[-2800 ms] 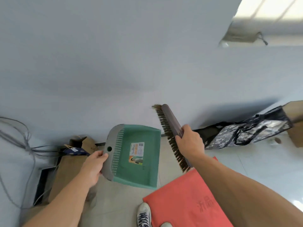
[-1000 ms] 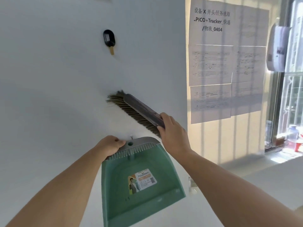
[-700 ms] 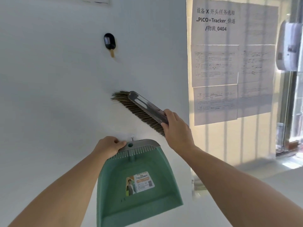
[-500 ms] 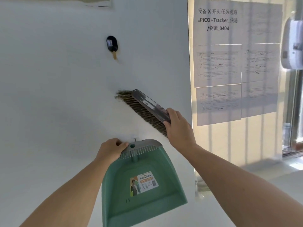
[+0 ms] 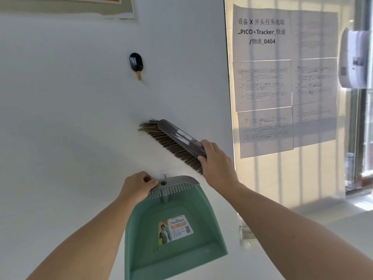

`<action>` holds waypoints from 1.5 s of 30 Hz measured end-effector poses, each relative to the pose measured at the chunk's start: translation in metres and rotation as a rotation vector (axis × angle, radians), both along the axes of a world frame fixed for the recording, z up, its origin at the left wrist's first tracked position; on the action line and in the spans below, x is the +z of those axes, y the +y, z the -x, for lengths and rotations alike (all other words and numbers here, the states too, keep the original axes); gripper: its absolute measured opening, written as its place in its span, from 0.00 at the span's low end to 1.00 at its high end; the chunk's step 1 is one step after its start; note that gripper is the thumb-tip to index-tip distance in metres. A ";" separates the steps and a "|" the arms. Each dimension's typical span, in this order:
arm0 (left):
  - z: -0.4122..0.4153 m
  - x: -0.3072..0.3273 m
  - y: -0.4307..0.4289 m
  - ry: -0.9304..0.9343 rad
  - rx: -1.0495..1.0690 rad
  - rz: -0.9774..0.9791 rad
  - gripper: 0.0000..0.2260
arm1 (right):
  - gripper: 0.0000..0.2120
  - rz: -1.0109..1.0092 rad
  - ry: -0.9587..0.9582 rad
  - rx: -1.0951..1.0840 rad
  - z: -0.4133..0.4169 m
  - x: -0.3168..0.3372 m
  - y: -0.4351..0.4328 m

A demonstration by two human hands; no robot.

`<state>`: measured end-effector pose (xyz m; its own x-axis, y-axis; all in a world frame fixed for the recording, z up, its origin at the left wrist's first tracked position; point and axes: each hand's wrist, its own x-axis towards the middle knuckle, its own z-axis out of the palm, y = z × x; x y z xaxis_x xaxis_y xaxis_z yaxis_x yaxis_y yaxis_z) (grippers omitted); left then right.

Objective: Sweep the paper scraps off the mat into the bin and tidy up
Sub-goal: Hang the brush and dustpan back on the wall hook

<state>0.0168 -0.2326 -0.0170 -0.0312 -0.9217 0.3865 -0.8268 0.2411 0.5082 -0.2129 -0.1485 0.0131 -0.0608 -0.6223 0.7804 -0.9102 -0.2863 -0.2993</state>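
White wall (image 5: pixel 70 128) fills most of the view, with a small black hook (image 5: pixel 136 62) stuck high on it and a corner of an orange-edged poster (image 5: pixel 80 3) at the top. To the right, printed sheets of paper (image 5: pixel 282 81) are taped to a sunlit panel, beside a window (image 5: pixel 361 138) with a white box (image 5: pixel 353 59) mounted near it.

The person's left hand (image 5: pixel 137 186) pinches the grey top edge of a green dustpan (image 5: pixel 171 229), thumb beside its hanging hole. The dustpan is held flat near the wall, its long axis vertical, open mouth pointing down and a label showing inside. A small nail (image 5: pixel 164 175) sticks out of the wall just above the hole.

The right hand (image 5: pixel 217 164) is closed around the handle end of a brush (image 5: pixel 175 142). The brush runs diagonally, its head pointing up and to the left, bristles facing down-left toward the wall.
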 end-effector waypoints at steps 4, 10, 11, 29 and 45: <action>0.005 0.006 -0.002 -0.022 -0.021 0.010 0.11 | 0.14 0.003 -0.005 -0.008 0.001 0.001 -0.001; 0.008 0.007 0.001 -0.048 -0.025 0.011 0.11 | 0.14 0.000 -0.016 -0.009 0.001 0.001 -0.002; 0.008 0.007 0.001 -0.049 -0.028 0.014 0.11 | 0.14 -0.001 -0.018 -0.009 0.001 0.002 -0.001; -0.007 0.016 0.008 0.059 0.113 0.110 0.17 | 0.15 0.078 0.015 0.022 -0.008 0.017 -0.002; -0.053 0.086 0.047 -0.136 0.059 0.643 0.31 | 0.16 -0.004 0.149 0.381 -0.034 0.073 -0.029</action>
